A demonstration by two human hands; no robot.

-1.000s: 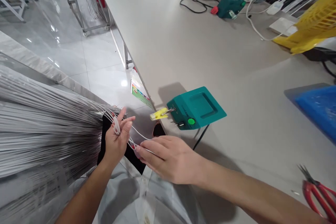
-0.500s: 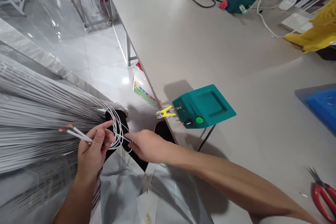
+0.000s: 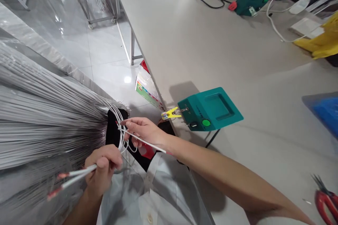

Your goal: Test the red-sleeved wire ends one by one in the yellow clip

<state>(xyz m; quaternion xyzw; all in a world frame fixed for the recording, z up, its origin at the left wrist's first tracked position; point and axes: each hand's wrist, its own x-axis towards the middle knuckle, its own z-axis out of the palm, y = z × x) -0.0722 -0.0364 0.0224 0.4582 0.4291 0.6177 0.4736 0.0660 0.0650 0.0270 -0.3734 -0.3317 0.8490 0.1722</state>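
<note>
A big bundle of thin white wires [image 3: 47, 112] fans in from the left and ends near my lap. My left hand [image 3: 102, 168] is closed round a few white wires with red tips [image 3: 71, 177] that stick out to the lower left. My right hand [image 3: 141, 132] reaches across to the bundle's end and pinches one white wire [image 3: 144, 142], which runs back along my forearm. A teal box [image 3: 210, 109] with a green button and a yellow clip [image 3: 170, 113] stands at the table's near edge, just right of my hands.
The grey table [image 3: 198, 42] carries a second teal box [image 3: 249, 1] with black and white cables at the back, a yellow basket [image 3: 320, 40], a blue tray [image 3: 327, 112] and red scissors [image 3: 326, 198]. A colourful bag [image 3: 148, 89] and a metal rack [image 3: 91, 3] stand on the glossy floor.
My left hand has dropped lower and left, carrying its gripped wires away from the bundle. My right hand has moved up to the bundle's end and drawn out one wire.
</note>
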